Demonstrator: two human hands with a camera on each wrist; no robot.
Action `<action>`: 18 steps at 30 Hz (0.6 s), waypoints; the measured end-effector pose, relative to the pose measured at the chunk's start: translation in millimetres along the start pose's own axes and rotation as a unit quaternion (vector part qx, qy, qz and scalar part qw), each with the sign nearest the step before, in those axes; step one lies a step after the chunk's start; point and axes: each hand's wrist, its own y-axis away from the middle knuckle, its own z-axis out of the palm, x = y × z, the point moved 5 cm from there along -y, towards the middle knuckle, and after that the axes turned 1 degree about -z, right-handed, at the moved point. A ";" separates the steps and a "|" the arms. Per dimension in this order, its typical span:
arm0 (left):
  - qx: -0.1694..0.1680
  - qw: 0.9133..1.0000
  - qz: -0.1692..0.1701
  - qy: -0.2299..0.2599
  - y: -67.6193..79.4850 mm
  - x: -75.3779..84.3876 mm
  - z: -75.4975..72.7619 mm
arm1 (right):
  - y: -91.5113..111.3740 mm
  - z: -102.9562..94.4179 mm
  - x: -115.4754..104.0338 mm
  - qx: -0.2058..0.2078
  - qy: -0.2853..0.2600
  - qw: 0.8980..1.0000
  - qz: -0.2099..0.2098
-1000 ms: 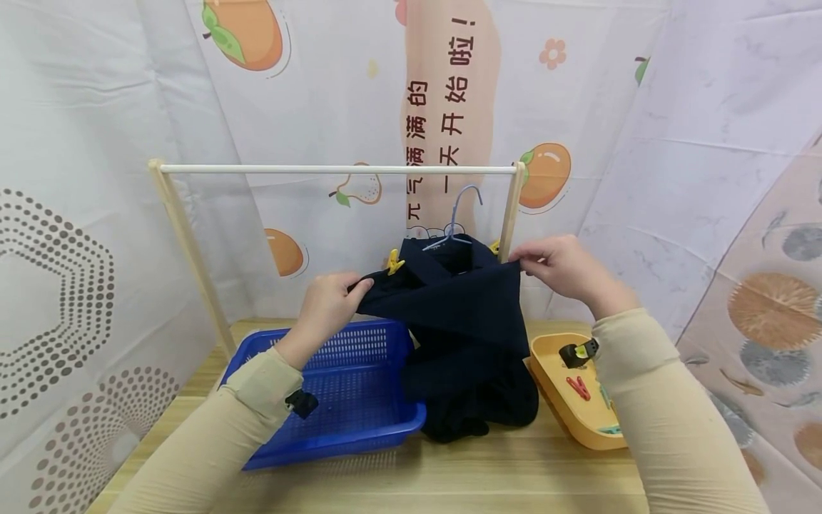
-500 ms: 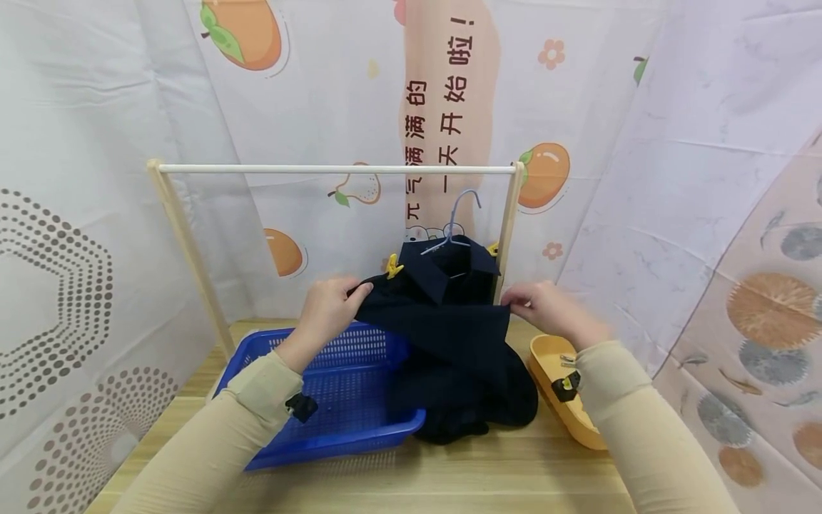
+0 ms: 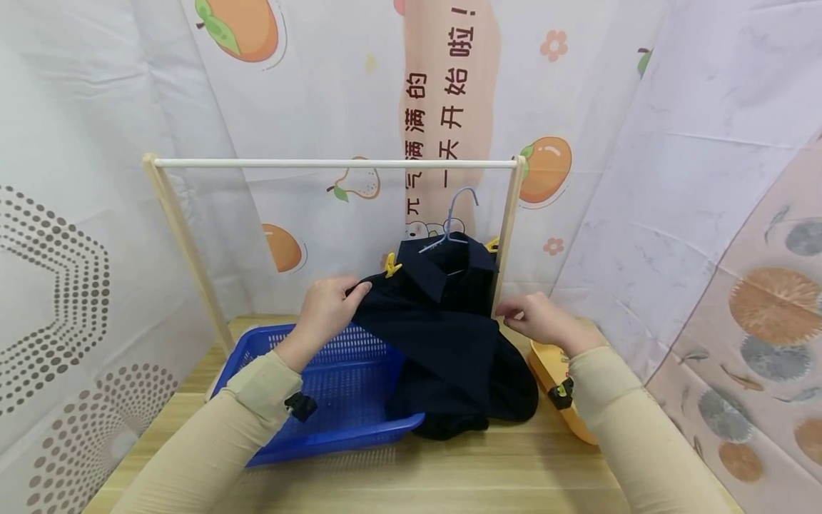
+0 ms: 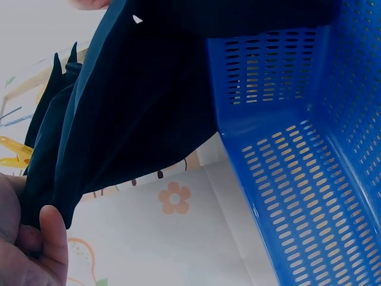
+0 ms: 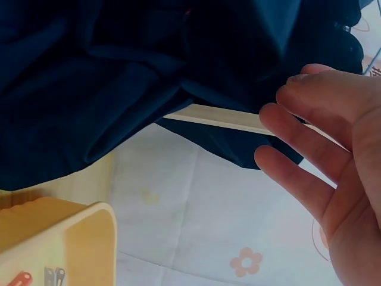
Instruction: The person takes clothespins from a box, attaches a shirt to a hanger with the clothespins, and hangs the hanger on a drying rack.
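A dark navy collared shirt (image 3: pixel 443 350) hangs in loose folds on a light blue hanger (image 3: pixel 452 214), whose hook stands free below the rack's bar. Yellow clothespins (image 3: pixel 392 265) sit at its shoulders. My left hand (image 3: pixel 327 307) pinches the shirt's edge at the left between thumb and fingers; the left wrist view shows the cloth (image 4: pixel 137 113) stretching away from that hand (image 4: pixel 36 256). At the right side of the shirt, my right hand (image 3: pixel 536 318) is beside the cloth, its fingers (image 5: pixel 297 179) loosely bent with no fabric between them in the right wrist view.
A blue perforated basket (image 3: pixel 334 435) stands at the left, partly under the shirt. To the right is a yellow tray (image 3: pixel 546 357) with small clothespins (image 5: pixel 55 277), partly hidden by my right arm. A wooden rack with a white bar (image 3: pixel 334 164) spans behind.
My right hand has lowered and moved left, letting go of the shirt's right edge, which has dropped from a raised, stretched position. My left hand keeps its pinch in nearly the same place.
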 end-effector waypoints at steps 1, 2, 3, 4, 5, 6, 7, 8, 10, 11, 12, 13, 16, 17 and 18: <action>0.000 1.000 0.001 -0.001 0.1 -0.5 -0.1 | 0.0 -2.0 -1.5 0.000 -0.001 1.000 0.002; 0.001 1.000 0.003 -0.002 0.1 -0.7 -0.1 | 0.1 -3.9 -2.7 0.000 -0.004 1.000 0.003; 0.002 1.000 0.004 -0.002 0.4 -1.0 -0.1 | 0.4 -5.9 -3.9 0.000 -0.008 1.000 0.004; 0.002 1.000 0.004 -0.002 0.5 -1.0 -0.5 | 0.6 -7.9 -5.0 0.001 -0.010 1.000 0.006; 0.002 1.000 0.003 -0.001 0.8 -1.0 -0.7 | 0.7 -9.8 -5.7 0.002 -0.011 1.000 0.008; 0.002 1.000 0.003 0.000 1.0 -1.1 -0.7 | 1.0 -11.7 -6.4 0.003 -0.012 1.000 0.008; 0.002 1.000 0.003 0.001 0.9 -1.1 -0.5 | 1.7 -13.5 -6.5 0.005 -0.011 1.000 0.011; 0.002 1.000 0.002 0.002 0.9 -1.2 -0.3 | 2.3 -15.1 -6.6 0.008 -0.008 1.000 0.013; 0.001 1.000 0.000 0.005 1.0 -1.7 0.2 | 3.1 -18.1 -7.0 0.013 -0.001 1.000 0.017; 0.001 1.000 -0.001 0.005 1.0 -2.1 0.5 | 3.4 -19.5 -7.2 0.015 0.001 1.000 0.017; 0.001 1.000 -0.002 0.005 0.9 -2.5 0.6 | 3.7 -21.1 -7.9 0.017 0.002 1.000 0.018; 0.001 1.000 -0.003 0.005 0.9 -2.9 0.8 | 3.7 -22.5 -8.7 0.018 0.005 1.000 0.019; -0.003 1.000 -0.005 0.003 1.5 -2.7 0.2 | 3.7 -28.5 -14.1 0.023 0.006 1.000 0.008; -0.004 1.000 -0.006 0.002 1.8 -2.3 -0.3 | 3.7 -30.4 -16.1 0.024 0.008 1.000 0.004; -0.005 1.000 -0.007 0.001 2.0 -2.0 -0.8 | 3.7 -32.4 -18.3 0.025 0.010 1.000 0.000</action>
